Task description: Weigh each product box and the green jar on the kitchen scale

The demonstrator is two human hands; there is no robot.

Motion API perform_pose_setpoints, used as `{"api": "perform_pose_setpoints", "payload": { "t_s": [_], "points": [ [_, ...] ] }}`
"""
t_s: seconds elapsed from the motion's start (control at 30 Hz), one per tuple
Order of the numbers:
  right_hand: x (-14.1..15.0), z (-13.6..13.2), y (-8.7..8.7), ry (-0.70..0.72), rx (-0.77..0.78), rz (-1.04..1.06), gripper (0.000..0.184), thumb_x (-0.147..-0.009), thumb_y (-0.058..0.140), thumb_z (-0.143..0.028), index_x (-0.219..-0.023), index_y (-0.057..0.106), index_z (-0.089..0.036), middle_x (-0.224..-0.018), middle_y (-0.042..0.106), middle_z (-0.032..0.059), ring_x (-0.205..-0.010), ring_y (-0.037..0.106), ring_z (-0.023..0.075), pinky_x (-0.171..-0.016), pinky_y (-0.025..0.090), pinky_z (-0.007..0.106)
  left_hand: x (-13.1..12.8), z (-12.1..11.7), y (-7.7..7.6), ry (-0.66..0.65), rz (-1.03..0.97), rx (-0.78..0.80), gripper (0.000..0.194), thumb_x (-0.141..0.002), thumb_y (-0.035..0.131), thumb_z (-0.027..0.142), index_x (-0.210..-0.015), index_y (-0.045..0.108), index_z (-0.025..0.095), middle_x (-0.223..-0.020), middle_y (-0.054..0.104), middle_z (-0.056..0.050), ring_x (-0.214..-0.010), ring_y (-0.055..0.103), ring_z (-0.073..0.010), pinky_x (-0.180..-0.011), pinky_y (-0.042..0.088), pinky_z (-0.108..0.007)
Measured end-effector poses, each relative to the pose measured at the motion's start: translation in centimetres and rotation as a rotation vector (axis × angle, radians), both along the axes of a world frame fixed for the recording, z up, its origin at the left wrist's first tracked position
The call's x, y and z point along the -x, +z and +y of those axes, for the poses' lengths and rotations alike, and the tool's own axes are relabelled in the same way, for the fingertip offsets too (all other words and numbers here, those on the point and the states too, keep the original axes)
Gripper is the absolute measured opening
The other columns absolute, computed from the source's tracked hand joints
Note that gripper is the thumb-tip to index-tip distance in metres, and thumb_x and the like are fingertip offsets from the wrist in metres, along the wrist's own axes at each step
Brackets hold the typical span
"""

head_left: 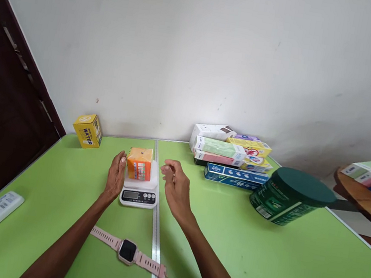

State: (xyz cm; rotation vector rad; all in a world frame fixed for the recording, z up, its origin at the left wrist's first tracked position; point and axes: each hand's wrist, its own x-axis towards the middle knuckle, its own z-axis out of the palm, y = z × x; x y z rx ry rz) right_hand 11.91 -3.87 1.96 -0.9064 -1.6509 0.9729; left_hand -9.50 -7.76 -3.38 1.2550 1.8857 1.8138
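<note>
The orange packet (139, 163) looks glossy and plastic-wrapped; the digital scale (141, 185), smooth plastic. The smartwatch (127, 251) has a matt, rubbery strap (147, 263). The table (225, 240) is smooth, faintly glossy, its seam strip (156, 241) metal.

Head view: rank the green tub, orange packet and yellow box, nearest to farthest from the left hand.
1. Orange packet: just right of the left hand, on the scale.
2. Yellow box: beyond and to the left.
3. Green tub: far to the right.
</note>
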Motion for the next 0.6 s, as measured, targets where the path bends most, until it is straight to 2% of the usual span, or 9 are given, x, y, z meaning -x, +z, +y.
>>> {"api": "perform_pose_setpoints", "payload": {
  "t_s": [0.07,0.13,0.2,0.3,0.37,0.43,0.53,0.6],
  "points": [
    [1.5,2.6,-1.6,0.002,0.014,0.004,0.036,-0.103,0.045,-0.045,-0.119,0.070,-0.025,-0.114,0.077,0.0111,-0.110,0.073,0.0296,-0.103,0.058,0.050,-0.6,0.5,0.2,-0.005,0.003,0.009,0.076,-0.101,0.040,0.079,-0.145,0.062,0.022,-0.157,0.061,-0.018,-0.151,0.053,-0.0327,-0.127,0.041,-0.054],
    [3.2,3.4,-3.5,0.088,0.062,0.019,0.038,-0.099,0.048,-0.035,-0.129,0.069,-0.025,-0.126,0.076,0.0113,-0.122,0.070,0.0298,-0.110,0.056,0.051,-1.4,0.8,0.4,-0.036,-0.001,0.012,0.075,-0.102,0.038,0.079,-0.143,0.064,0.022,-0.152,0.064,-0.017,-0.149,0.055,-0.0324,-0.125,0.043,-0.053],
    [4.6,3.0,-5.2,0.136,0.087,0.036,0.048,-0.095,0.049,-0.026,-0.141,0.064,-0.024,-0.138,0.071,0.0116,-0.132,0.066,0.0289,-0.116,0.053,0.051,-2.2,0.7,0.6,-0.076,-0.027,0.018,0.077,-0.102,0.034,0.080,-0.142,0.064,0.022,-0.146,0.068,-0.017,-0.142,0.061,-0.0325,-0.121,0.048,-0.053],
    [5.9,1.6,-7.1,0.094,0.040,0.017,0.063,-0.091,0.050,-0.018,-0.153,0.055,-0.025,-0.154,0.063,0.0096,-0.145,0.057,0.0283,-0.127,0.042,0.051,-2.9,0.4,0.8,-0.110,-0.087,0.032,0.081,-0.100,0.034,0.084,-0.138,0.065,0.019,-0.139,0.072,-0.018,-0.130,0.068,-0.0328,-0.113,0.054,-0.051],
    [6.5,1.0,-7.8,0.055,0.001,-0.015,0.071,-0.089,0.051,-0.015,-0.158,0.050,-0.027,-0.157,0.060,0.0084,-0.150,0.052,0.0287,-0.130,0.038,0.053,-3.0,0.4,0.9,-0.127,-0.114,0.034,0.081,-0.098,0.037,0.085,-0.134,0.066,0.018,-0.134,0.073,-0.017,-0.124,0.071,-0.0324,-0.110,0.056,-0.049],
    [7.0,0.8,-8.0,0.036,-0.023,-0.037,0.075,-0.088,0.051,-0.013,-0.161,0.045,-0.026,-0.157,0.059,0.0099,-0.151,0.050,0.0297,-0.130,0.039,0.053,-3.0,0.5,1.2,-0.147,-0.145,0.035,0.080,-0.097,0.041,0.086,-0.132,0.064,0.018,-0.132,0.074,-0.017,-0.120,0.072,-0.0317,-0.107,0.057,-0.048],
    [7.1,0.7,-7.9,0.010,-0.038,-0.048,0.077,-0.088,0.049,-0.013,-0.164,0.042,-0.025,-0.155,0.060,0.0124,-0.150,0.051,0.0314,-0.128,0.042,0.055,-3.6,0.6,2.0,-0.211,-0.189,0.039,0.077,-0.097,0.044,0.083,-0.137,0.061,0.019,-0.132,0.074,-0.015,-0.117,0.073,-0.0306,-0.104,0.058,-0.047],
    [6.5,0.7,-7.6,-0.011,-0.060,-0.047,0.076,-0.089,0.049,-0.014,-0.164,0.043,-0.025,-0.153,0.060,0.0131,-0.147,0.053,0.0321,-0.127,0.043,0.056,-4.5,0.5,2.6,-0.257,-0.146,0.024,0.073,-0.100,0.042,0.080,-0.138,0.061,0.019,-0.133,0.073,-0.015,-0.118,0.074,-0.0300,-0.105,0.058,-0.047]
  ]
}}
